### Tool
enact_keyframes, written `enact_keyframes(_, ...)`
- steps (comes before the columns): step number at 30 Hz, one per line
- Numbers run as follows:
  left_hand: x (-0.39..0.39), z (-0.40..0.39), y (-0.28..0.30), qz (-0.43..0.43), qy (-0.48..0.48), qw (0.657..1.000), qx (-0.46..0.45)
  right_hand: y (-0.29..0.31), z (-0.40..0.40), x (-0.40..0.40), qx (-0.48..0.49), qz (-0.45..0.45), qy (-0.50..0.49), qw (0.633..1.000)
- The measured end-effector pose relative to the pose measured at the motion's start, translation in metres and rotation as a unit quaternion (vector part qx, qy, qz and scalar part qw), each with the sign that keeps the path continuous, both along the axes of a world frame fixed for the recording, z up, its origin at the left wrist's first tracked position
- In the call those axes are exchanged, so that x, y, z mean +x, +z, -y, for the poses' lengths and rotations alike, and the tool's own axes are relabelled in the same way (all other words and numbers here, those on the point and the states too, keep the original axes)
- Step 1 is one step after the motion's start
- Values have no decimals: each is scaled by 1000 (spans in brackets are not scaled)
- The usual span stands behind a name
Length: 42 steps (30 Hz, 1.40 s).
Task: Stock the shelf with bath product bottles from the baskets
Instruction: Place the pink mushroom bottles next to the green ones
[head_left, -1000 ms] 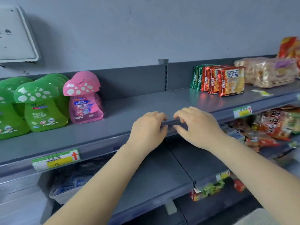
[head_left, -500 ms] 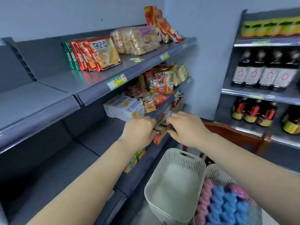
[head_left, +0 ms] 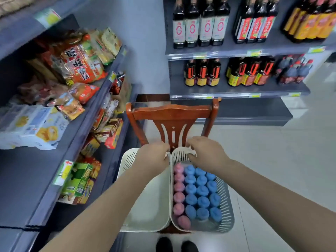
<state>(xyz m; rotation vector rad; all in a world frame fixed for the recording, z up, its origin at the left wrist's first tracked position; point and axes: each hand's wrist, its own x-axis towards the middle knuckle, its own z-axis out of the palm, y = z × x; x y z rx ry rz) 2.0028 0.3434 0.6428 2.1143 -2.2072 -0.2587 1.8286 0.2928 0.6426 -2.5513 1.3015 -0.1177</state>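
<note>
Two white slotted baskets stand side by side on a wooden chair. The left basket [head_left: 151, 211] holds nothing. The right basket [head_left: 226, 206] is packed with upright bath bottles: a row of pink caps [head_left: 179, 197] along its left side and several blue caps [head_left: 202, 191] beside them. My left hand [head_left: 152, 157] hovers over the far end of the left basket with fingers loosely curled and nothing in it. My right hand [head_left: 205, 153] hovers over the far end of the right basket, just beyond the bottles, fingers loosely curled and holding nothing.
The red-brown chair back [head_left: 172, 113] rises just beyond the baskets. A grey shelf unit [head_left: 78, 124] with snack packs and boxes runs along the left. Ahead, another shelf [head_left: 236, 91] holds dark sauce bottles. Pale tiled floor [head_left: 281, 160] lies to the right. My shoes [head_left: 176, 244] show below.
The view has swung right and down from the shelf with mushroom-shaped bottles to the baskets on the chair. Both hands came off the shelf edge and now hang over the baskets.
</note>
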Motion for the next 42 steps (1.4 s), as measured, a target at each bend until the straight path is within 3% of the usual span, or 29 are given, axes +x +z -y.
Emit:
enact_keyframes(5, -19, 39, -78, -96, -15, 990, 102, -69, 19, -34, 105, -4, -120, 987)
enact_keyframes(12, -36, 90, -186, -131, -53, 972, 186, -183, 50, -50, 226, 20, -228, 947)
enact_keyframes(20, -68, 146, -309, -183, -49, 960, 206, -299, 89, -44, 237, 28, -352, 905)
enact_keyframes(28, -90, 186, -440, -162, -7, 951, 263, -360, 114, -43, 228, -49, -345, 909)
enact_keyframes(31, -90, 187, -429, -184, -3, 944, 273, -370, 123, -44, 221, -45, -347, 911)
enact_keyframes(36, -96, 190, -420, -297, 48, 914, 272, -383, 128, -43, 199, -41, -364, 909)
enact_keyframes(42, -88, 182, -412, -323, 96, 907, 253, -384, 123, -43, 164, 11, -381, 910)
